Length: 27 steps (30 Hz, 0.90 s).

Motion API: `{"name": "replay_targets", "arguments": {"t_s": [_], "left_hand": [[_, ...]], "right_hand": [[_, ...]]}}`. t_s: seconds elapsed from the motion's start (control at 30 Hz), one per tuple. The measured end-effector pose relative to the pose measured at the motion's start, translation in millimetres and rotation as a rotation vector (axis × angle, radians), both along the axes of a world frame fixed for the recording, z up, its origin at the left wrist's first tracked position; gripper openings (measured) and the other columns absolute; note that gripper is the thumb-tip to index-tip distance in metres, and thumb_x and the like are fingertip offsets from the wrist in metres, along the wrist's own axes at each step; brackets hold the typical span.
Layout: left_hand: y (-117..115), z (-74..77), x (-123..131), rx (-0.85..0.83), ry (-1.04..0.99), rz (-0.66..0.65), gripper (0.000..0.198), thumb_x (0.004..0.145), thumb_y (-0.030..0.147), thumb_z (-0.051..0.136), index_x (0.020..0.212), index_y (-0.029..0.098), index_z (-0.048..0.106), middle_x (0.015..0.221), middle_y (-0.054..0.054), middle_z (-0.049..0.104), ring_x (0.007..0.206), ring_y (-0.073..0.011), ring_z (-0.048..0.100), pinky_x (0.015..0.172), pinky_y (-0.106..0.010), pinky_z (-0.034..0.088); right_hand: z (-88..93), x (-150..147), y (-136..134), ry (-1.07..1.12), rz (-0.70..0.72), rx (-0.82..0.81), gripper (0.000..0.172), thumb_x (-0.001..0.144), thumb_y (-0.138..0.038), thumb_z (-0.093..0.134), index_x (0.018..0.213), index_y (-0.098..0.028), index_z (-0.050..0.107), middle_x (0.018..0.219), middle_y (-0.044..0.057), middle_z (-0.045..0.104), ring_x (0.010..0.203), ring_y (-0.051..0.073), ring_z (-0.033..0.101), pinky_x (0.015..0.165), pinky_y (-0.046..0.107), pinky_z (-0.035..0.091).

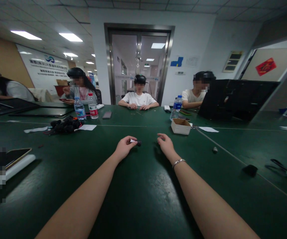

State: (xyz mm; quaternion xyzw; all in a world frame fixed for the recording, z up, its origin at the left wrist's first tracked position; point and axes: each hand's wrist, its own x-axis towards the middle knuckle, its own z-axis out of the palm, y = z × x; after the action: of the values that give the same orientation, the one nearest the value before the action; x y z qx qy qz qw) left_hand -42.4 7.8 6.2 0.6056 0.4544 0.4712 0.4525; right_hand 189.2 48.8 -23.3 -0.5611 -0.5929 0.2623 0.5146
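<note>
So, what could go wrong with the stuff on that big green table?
The small dark object with a shiny silvery part is held only by the fingers of the left hand, so it might slip and drop onto the dark green table.

The clear plastic bottle with a blue cap stands close behind the open-topped cardboard box; a bump could tip it onto the box.
</note>
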Motion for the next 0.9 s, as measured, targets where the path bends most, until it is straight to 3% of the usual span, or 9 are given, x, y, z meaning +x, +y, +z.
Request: {"name": "replay_targets", "arguments": {"t_s": [0.13,0.23,0.47,0.63,0.9], "left_hand": [[3.0,-3.8,0.7,0.039,-0.026,-0.011,0.03,0.068,0.031,0.071,0.092,0.016,0.063,0.089,-0.005,0.067,0.085,-0.0179,0.063,0.082,-0.033,0.047],[5.9,-7.4,0.8,0.055,-0.049,-0.011,0.029,0.066,0.03,0.073,0.088,0.016,0.061,0.086,-0.004,0.066,0.084,-0.0172,0.062,0.083,-0.033,0.047],[7.5,-7.7,2.8,0.021,-0.072,-0.039,0.031,0.066,0.034,0.073,0.087,0.016,0.061,0.081,-0.003,0.065,0.078,-0.015,0.061,0.077,-0.03,0.048],[9.2,-8.3,3.0,0.015,-0.069,0.02,0.028,0.072,0.038,0.066,0.088,0.016,0.062,0.08,-0.003,0.063,0.073,-0.0137,0.06,0.07,-0.028,0.047],[14.0,-15.0,0.4,0.103,-0.016,0.022,0.027,0.071,0.03,0.066,0.095,0.017,0.064,0.096,-0.007,0.065,0.086,-0.0168,0.061,0.076,-0.03,0.048]], "right_hand": [[11.6,-36.1,-19.0,-0.002,0.319,-0.071,0.035,0.079,-0.038,0.054,0.107,-0.019,0.062,0.088,0.003,0.063,0.071,0.013,0.058,0.073,0.03,0.048],[16.3,-52.9,-29.8,-0.087,0.441,-0.047,0.04,0.075,-0.037,0.063,0.111,-0.02,0.061,0.092,0.002,0.063,0.079,0.013,0.058,0.076,0.03,0.047],[12.8,-55.0,-30.2,-0.144,0.405,0.001,0.032,0.073,-0.029,0.066,0.102,-0.017,0.064,0.087,0.002,0.065,0.076,0.013,0.057,0.076,0.03,0.046],[11.7,-52.8,-28.0,-0.138,0.396,-0.011,0.032,0.073,-0.029,0.066,0.102,-0.017,0.064,0.084,0.002,0.065,0.075,0.012,0.057,0.074,0.029,0.046],[18.2,-53.7,-32.2,-0.149,0.39,-0.04,0.03,0.074,-0.028,0.063,0.101,-0.015,0.065,0.077,0.001,0.061,0.07,0.012,0.054,0.068,0.027,0.043]]}}
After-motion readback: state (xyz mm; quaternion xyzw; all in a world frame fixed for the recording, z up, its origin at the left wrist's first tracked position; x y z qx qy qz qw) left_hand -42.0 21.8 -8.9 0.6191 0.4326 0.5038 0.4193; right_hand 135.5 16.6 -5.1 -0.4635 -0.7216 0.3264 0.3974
